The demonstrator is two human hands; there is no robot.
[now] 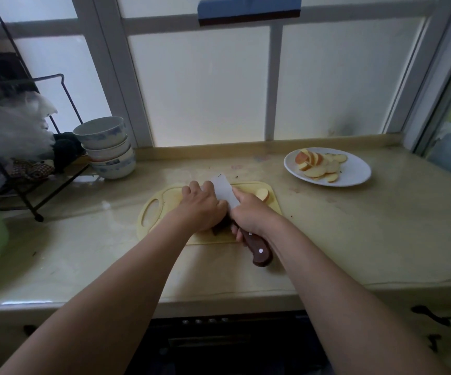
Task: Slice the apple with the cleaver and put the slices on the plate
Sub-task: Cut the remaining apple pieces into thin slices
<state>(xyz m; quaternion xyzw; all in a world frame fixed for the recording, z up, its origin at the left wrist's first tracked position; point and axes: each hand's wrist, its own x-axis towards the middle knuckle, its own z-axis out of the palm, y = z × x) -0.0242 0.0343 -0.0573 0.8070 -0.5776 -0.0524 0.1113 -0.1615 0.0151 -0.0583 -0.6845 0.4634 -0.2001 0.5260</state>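
Cleaver [223, 192] in right hand [248, 212] — over board [164, 199]

Window [200, 85]: frosted panes in pale frames, dull daylight behind.
Countertop [354, 239]: glossy beige stone with a raised back ledge.
Wire rack [39, 218]: black, standing far left.
Bowls [105, 147]: blue-patterned stack, just beside the rack.
Cabinet front [381, 309]: cream, with dark handles.

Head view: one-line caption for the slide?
Mid-slice: right hand grips cleaver over board, left hand curled beside it; one apple piece on board, slices on plate.
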